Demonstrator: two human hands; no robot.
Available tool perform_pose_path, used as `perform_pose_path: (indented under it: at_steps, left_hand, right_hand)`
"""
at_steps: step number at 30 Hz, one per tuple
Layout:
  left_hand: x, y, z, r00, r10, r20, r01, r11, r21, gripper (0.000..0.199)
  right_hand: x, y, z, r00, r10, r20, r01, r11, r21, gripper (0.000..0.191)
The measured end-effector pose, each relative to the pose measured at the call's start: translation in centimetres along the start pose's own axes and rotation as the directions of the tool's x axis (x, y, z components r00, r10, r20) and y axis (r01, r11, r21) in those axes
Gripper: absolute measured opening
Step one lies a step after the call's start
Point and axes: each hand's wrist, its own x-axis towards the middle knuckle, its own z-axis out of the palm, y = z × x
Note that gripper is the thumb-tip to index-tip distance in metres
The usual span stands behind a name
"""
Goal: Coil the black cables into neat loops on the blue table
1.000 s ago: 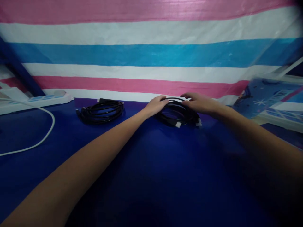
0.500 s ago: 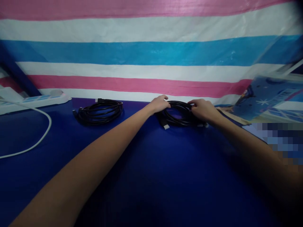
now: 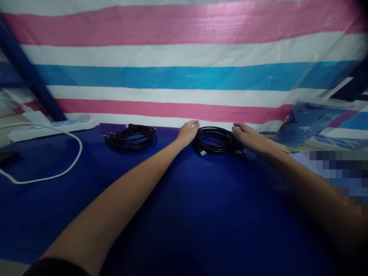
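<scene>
A coiled black cable [image 3: 215,149] with a pale plug end lies on the blue table [image 3: 207,214]. My left hand [image 3: 188,132] rests at its left side, fingers apart and stretched toward the back, holding nothing. On the coil's right side is my right hand [image 3: 248,137], also open, its fingertips by the rim of the coil and nothing gripped. Another black cable coil [image 3: 132,138] lies farther left, beyond my left forearm, touched by neither hand.
At the left stand a white power strip [image 3: 54,129] and a looping white cable [image 3: 78,157], with a dark object [image 3: 8,158] beside them. A striped sheet [image 3: 178,78] hangs behind the table. A blue printed package [image 3: 304,124] is at the right.
Both hands have let go of the right-hand coil and drawn slightly apart, and the coil sits rounder on the table. The camera view has shifted, showing more at the left.
</scene>
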Motion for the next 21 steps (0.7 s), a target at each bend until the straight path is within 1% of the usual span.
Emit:
perform_pose_path:
  at_steps: [2,3,5,6,7,9,10,11,12,14,16,18,19,21]
  left_hand:
    - [-1.5,0.6,-1.7,0.997,0.024,-0.079,-0.016,0.994,0.109,0.048]
    - [-2.4,0.8,-3.0,0.993,0.045,-0.110,-0.026,0.984,0.174,0.047]
    - [-4.2,0.3,-6.2,0.988,0.100,-0.121,-0.059,0.951,0.304,0.040]
    - [-5.2,-0.3,-8.1,0.988,0.102,-0.115,-0.053,0.929,0.366,0.040]
    - [-6.1,-1.1,-10.0,0.991,0.078,-0.113,-0.023,0.907,0.421,0.043]
    - [-7.6,-3.2,-13.4,0.995,-0.039,-0.092,0.080,0.863,0.498,0.054]
    - [-8.2,-4.3,-14.7,0.993,-0.111,-0.049,0.120,0.845,0.522,0.059]
    - [-8.5,-5.3,-15.7,0.986,-0.169,-0.003,0.144,0.832,0.536,0.058]
    - [-8.6,-6.0,-16.4,0.978,-0.202,0.047,0.144,0.826,0.544,0.054]
    - [-8.5,-6.9,-17.0,0.972,-0.212,0.104,0.120,0.822,0.557,0.048]
    - [-8.0,-7.0,-17.1,0.978,-0.190,0.090,0.105,0.812,0.574,0.047]
    - [-7.7,-6.7,-17.5,0.986,-0.164,-0.003,0.133,0.793,0.594,0.049]
    - [-7.6,-6.5,-17.9,0.986,-0.150,-0.073,0.163,0.779,0.606,0.052]
    - [-7.5,-6.1,-19.2,0.968,-0.118,-0.223,0.230,0.776,0.587,0.057]
  right_hand:
    - [-1.0,-0.8,-0.6,0.998,-0.007,-0.069,0.006,1.000,-0.009,0.053]
    - [-1.5,-1.4,-0.9,0.995,-0.015,-0.101,0.014,1.000,-0.016,0.053]
    - [-2.7,-3.0,-1.2,0.982,-0.092,-0.162,0.088,0.996,-0.035,0.051]
    - [-3.3,-4.0,-1.2,0.973,-0.142,-0.184,0.136,0.990,-0.047,0.050]
    - [-3.9,-5.1,-1.2,0.951,-0.235,-0.200,0.225,0.972,-0.075,0.049]
    - [-5.1,-7.5,-0.8,0.922,-0.329,-0.203,0.315,0.944,-0.099,0.046]
    - [-5.7,-8.8,-0.4,0.908,-0.375,-0.187,0.360,0.926,-0.111,0.044]
    - [-6.3,-10.0,0.0,0.893,-0.420,-0.163,0.404,0.906,-0.124,0.042]
    - [-6.8,-11.1,0.6,0.878,-0.459,-0.137,0.442,0.887,-0.135,0.040]
    - [-7.5,-12.9,1.9,0.845,-0.530,-0.068,0.516,0.843,-0.151,0.035]
    - [-7.9,-13.7,3.2,0.813,-0.583,0.006,0.577,0.804,-0.143,0.032]
    - [-7.8,-13.5,4.0,0.793,-0.606,0.064,0.609,0.785,-0.114,0.029]
    - [-7.7,-13.1,4.3,0.790,-0.607,0.084,0.613,0.784,-0.094,0.028]
    - [-7.2,-12.1,4.6,0.792,-0.600,0.110,0.607,0.793,-0.051,0.028]
